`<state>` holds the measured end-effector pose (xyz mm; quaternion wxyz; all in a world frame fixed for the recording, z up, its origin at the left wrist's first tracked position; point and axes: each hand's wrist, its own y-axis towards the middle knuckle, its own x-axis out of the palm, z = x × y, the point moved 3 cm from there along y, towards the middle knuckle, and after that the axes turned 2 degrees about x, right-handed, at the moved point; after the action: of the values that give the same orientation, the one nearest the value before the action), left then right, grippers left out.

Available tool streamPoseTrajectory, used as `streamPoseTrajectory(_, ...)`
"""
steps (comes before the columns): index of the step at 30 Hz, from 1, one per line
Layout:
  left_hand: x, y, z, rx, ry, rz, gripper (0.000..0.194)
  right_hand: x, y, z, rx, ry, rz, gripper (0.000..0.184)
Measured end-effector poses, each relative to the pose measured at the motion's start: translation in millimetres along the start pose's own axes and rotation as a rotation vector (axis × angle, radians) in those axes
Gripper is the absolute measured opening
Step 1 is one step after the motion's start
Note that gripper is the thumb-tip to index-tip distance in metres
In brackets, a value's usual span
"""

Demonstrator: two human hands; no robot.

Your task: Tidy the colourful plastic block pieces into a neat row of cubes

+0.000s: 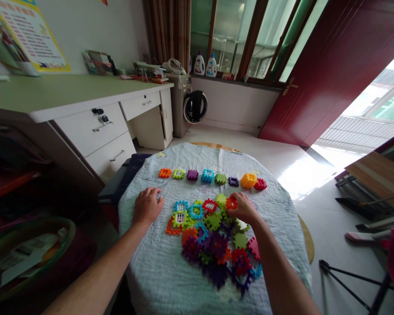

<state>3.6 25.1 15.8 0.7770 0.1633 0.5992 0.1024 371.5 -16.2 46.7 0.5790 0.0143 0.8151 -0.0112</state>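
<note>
My right hand (244, 208) grips an orange interlocking block (231, 203) at the upper right edge of a loose pile. My left hand (147, 204) rests on the cloth left of the pile, fingers slightly bent and apart, holding nothing. In the pile lie notched plastic pieces: a lime window piece (180, 218), a red window piece (210, 205), purple pieces (218, 243) and others. Behind the pile runs a row of stacks: orange (164, 173), lime (178, 174), purple (193, 175), blue (208, 176), green (220, 178), dark purple (233, 181), yellow (248, 180) and red (260, 184).
A pale blue cloth (160, 267) covers the round table. At the left stand a desk (85, 94) and a bin (68, 236). A washing machine (180, 100) is at the back, a red door (310, 65) at the right, and black metal legs (348, 280) at lower right.
</note>
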Motion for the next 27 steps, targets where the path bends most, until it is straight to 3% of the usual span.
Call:
streamPoseTrajectory(3,0.1,0,0,0.000,-0.007,-0.001,0.027,2,5,-22,-0.061,0.104,0.035,0.041)
streamPoseTrajectory(9,0.2,-1,-1,-0.003,-0.003,-0.006,0.027,25,32,-96,-0.227,0.174,-0.028,0.041)
streamPoseTrajectory(13,-1.5,-1,0,-0.005,-0.013,-0.015,0.029,43,53,-132,-0.214,0.114,-0.061,0.044)
streamPoseTrajectory(16,-3.3,-1,2,0.002,-0.026,-0.015,0.030,50,61,-142,-0.199,0.162,-0.034,0.053)
streamPoseTrajectory(19,-3.4,-2,1,0.007,-0.044,-0.011,0.028,45,59,-132,-0.248,0.322,0.048,0.058)
streamPoseTrajectory(21,-2.4,-3,-2,0.003,-0.078,-0.010,0.027,32,52,-111,-0.295,0.437,0.124,0.046)
streamPoseTrajectory(24,-2.2,-1,-7,-0.021,-0.178,-0.014,0.023,7,34,-59,-0.244,0.495,0.230,0.029)
streamPoseTrajectory(27,-5.7,7,3,0.050,-0.296,-0.081,0.026,-9,16,4,-0.109,0.425,0.296,0.030)
